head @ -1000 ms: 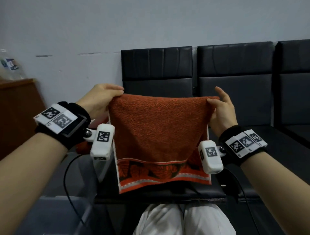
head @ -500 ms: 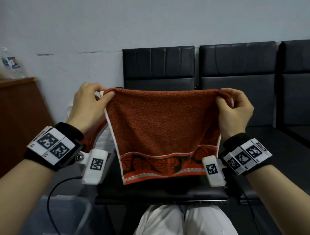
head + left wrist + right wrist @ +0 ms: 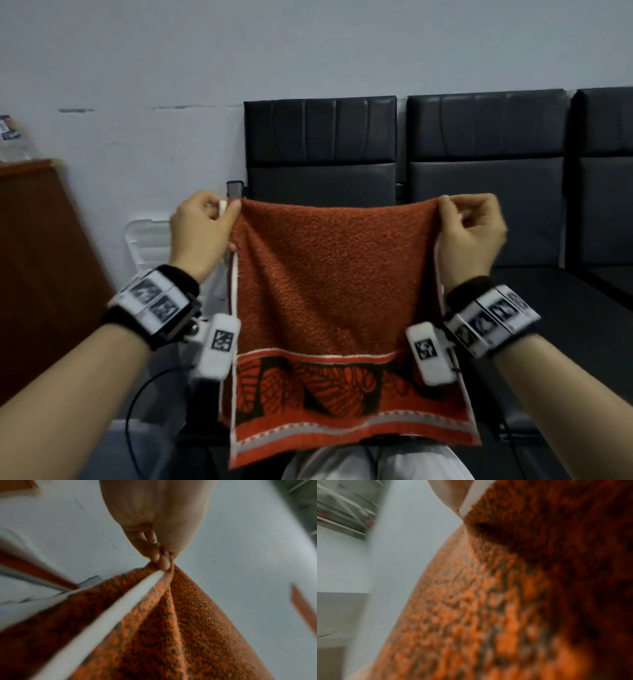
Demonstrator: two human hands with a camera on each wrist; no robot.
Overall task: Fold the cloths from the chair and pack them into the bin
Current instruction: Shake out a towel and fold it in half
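Observation:
An orange-red towel point(image 3: 335, 291) with a white edge and a leaf-patterned band along its bottom hangs flat in the air in front of the black chair point(image 3: 322, 147). My left hand point(image 3: 205, 233) pinches its top left corner, and my right hand point(image 3: 469, 229) pinches the top right corner. The left wrist view shows fingertips point(image 3: 163, 562) clamped on the towel point(image 3: 154, 628) right at the white hem. The right wrist view is blurred and almost filled by the towel point(image 3: 505, 601). The bin's grey rim point(image 3: 144, 435) shows at the lower left.
A row of black padded seats point(image 3: 486, 178) runs along the pale wall to the right. A brown wooden cabinet point(image 3: 37, 267) stands at the left. A white plastic lid point(image 3: 147, 243) leans by the wall behind my left hand. My white trousers point(image 3: 342, 462) sit below the towel.
Both hands re-gripped the towel's top corners and lifted it a little. The towel now hangs longer and straighter below my hands, with its patterned band lower.

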